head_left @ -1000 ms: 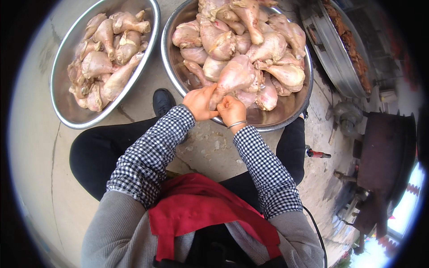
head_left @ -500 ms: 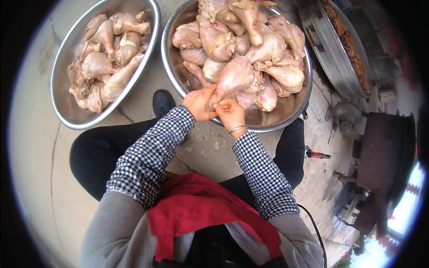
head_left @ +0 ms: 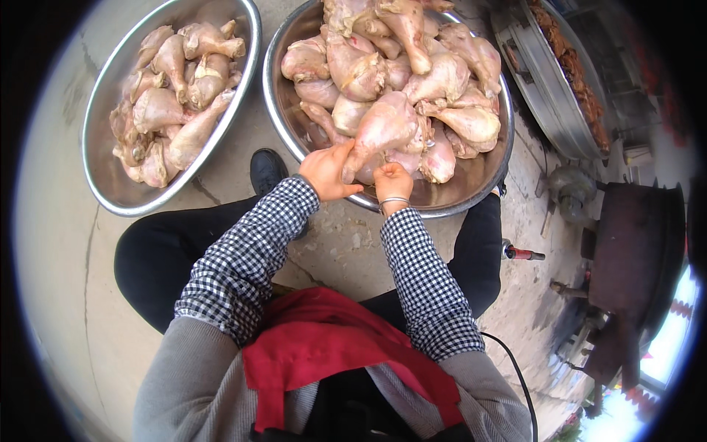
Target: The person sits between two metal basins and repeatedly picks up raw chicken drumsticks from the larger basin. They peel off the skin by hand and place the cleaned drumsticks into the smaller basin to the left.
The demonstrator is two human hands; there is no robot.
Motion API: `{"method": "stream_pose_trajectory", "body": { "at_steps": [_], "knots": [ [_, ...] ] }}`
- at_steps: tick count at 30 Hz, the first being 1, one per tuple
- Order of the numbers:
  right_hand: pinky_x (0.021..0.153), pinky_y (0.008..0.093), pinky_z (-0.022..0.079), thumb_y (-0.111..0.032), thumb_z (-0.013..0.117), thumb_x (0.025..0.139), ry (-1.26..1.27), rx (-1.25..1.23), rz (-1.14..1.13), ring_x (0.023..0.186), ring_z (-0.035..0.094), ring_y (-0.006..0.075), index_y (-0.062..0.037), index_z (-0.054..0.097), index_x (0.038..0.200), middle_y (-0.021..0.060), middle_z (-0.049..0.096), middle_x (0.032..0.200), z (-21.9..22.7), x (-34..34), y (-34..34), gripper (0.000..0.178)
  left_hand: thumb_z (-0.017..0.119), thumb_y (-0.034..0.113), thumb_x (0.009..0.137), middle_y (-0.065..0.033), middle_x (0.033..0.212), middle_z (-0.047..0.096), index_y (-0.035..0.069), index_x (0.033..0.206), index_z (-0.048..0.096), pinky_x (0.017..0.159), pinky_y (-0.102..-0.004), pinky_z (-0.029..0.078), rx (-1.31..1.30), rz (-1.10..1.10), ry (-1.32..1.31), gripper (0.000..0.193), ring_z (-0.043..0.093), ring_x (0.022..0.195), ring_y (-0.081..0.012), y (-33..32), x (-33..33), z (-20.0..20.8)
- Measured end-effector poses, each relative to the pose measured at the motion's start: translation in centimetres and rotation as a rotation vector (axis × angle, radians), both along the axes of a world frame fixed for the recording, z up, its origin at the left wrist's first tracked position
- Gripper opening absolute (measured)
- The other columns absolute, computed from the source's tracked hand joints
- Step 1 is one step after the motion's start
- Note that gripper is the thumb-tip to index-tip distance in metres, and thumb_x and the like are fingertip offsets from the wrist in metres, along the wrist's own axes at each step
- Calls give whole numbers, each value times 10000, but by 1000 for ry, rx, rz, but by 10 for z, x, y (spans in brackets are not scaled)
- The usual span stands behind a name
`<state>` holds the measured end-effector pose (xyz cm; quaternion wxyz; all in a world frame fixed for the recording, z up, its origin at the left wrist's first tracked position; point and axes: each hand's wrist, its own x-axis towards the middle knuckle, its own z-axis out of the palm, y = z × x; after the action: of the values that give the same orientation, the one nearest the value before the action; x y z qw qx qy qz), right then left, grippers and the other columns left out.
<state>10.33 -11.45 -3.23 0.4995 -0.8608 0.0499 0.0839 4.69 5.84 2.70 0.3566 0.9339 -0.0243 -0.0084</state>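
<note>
A pale raw chicken drumstick (head_left: pixel 384 125) lies at the near side of the heap in the right metal basin (head_left: pixel 277 110). Its thin end is gripped by my left hand (head_left: pixel 328 175), thumb pointing right along the basin's near rim. Just to the right, my right hand (head_left: pixel 392 184) is closed in a pinch, slightly apart from the left, over the same rim. Whatever its fingertips hold, if anything, is hidden. Several more drumsticks (head_left: pixel 442 77) are piled behind and beside the held one.
A second metal basin (head_left: pixel 96 177) with several drumsticks stands at the left. Far right are a round metal pan (head_left: pixel 541 88) with reddish-brown pieces and a dark stove-like drum (head_left: pixel 637 250). A red-handled tool (head_left: pixel 524 255) lies by my right knee; a black shoe (head_left: pixel 266 171) stands between the basins.
My right hand has shifted a little to the right, away from the drumstick's thin end and my left thumb. The left hand and the drumstick have barely moved.
</note>
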Motion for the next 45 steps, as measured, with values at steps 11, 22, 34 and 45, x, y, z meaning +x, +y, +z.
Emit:
{"method": "stream_pose_trajectory", "body": {
  "at_steps": [11,22,34,45],
  "knots": [
    [640,265,541,1,629,856,-64,214,442,733,662,147,-7,620,931,79,667,831,42,-9,7,76,802,348,646,-251,1164,598,-52,1293,449,920,-398,488,-4,19,-52,838,605,1062,-355,0,2,-3],
    [609,407,508,-109,648,802,-551,-331,641,657,610,352,-16,567,797,179,613,743,62,8,23,123,801,360,645,-257,1184,590,-56,1301,442,935,-401,481,-26,11,-47,856,595,1083,-362,2,2,-2],
    [607,441,469,-272,645,838,85,-419,1053,656,599,370,-47,575,785,164,618,681,66,-72,-60,240,754,418,705,-263,1105,610,-47,1307,429,896,-427,489,-48,-12,-145,827,605,1016,-395,3,2,-1],
    [833,431,488,-235,573,851,268,-603,1184,959,610,360,-51,663,915,166,677,937,55,-80,-50,215,358,591,955,-218,1415,431,-36,1420,341,1097,-407,298,-1060,408,249,781,448,1283,-274,46,27,-7]
  ]
}}
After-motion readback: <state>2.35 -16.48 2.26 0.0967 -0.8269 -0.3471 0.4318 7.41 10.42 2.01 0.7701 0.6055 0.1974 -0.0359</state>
